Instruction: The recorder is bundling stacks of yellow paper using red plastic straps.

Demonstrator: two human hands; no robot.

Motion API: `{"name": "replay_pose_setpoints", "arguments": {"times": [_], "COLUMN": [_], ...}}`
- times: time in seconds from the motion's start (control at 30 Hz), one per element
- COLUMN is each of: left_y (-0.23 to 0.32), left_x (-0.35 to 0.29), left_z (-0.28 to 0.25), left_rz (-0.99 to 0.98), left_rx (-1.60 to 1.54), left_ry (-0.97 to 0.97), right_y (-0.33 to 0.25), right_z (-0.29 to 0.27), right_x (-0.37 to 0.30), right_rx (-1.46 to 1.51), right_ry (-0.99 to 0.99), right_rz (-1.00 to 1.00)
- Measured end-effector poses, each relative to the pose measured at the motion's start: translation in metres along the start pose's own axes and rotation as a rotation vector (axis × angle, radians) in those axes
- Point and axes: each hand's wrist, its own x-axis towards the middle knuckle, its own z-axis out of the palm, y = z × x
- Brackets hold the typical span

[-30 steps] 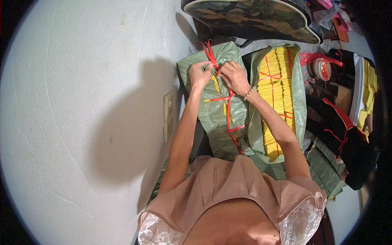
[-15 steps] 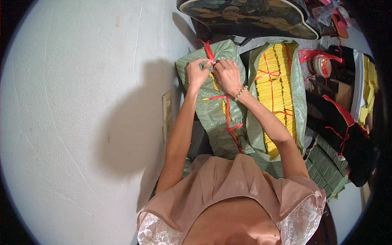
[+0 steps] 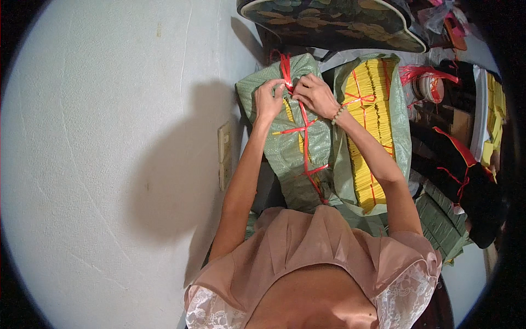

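A green woven sack (image 3: 285, 148) full of yellow paper bundles stands in front of me, laced shut with red plastic string (image 3: 304, 131). My left hand (image 3: 268, 100) pinches the sack's edge and the red string near its top. My right hand (image 3: 315, 94), a bead bracelet on its wrist, grips the same string right beside it. Both hands meet at the knot near the sack's top end.
A second green sack (image 3: 397, 126) lies open on the right, showing yellow bundles (image 3: 368, 118) tied with red string. A spool of red string (image 3: 427, 88) and dark bags (image 3: 471, 181) sit further right. A white wall with a switch plate (image 3: 224, 156) fills the left. A dark patterned tray (image 3: 329, 19) lies above.
Both hands have moved slightly up the sack toward its top end, still working the red string. The sack has hardly shifted.
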Motion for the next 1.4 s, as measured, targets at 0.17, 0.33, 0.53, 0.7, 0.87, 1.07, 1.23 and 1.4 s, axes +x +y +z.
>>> {"name": "replay_pose_setpoints", "arguments": {"times": [0.17,0.33,0.53,0.7,0.87,1.07,1.23,1.4], "left_y": [0.009,0.008,0.005,0.013,0.007,0.003,0.004,0.004], "left_x": [-0.002,-0.003,-0.003,-0.003,-0.002,0.005,0.008,0.007], "left_z": [-0.006,-0.003,-0.002,-0.003,-0.002,-0.003,-0.005,-0.008], "left_rz": [0.018,0.030,-0.026,-0.107,-0.121,-0.166,-0.226,-0.216], "left_rx": [0.006,0.048,0.001,-0.015,-0.021,0.010,0.025,0.001], "left_ry": [-0.074,-0.109,-0.085,-0.067,-0.059,-0.117,-0.198,-0.165], "right_y": [0.002,0.002,0.012,0.010,0.011,0.024,0.034,0.028], "right_z": [0.006,0.004,-0.004,-0.001,0.003,0.017,0.022,0.030], "right_x": [-0.004,-0.002,0.004,0.030,0.041,0.051,0.072,0.082], "right_rx": [-0.011,-0.127,0.170,0.215,0.245,0.439,0.383,0.354], "right_ry": [0.019,0.050,-0.044,-0.162,-0.227,-0.018,-0.037,-0.013], "right_rz": [0.010,-0.044,0.125,0.623,0.739,0.631,0.490,0.464]}}
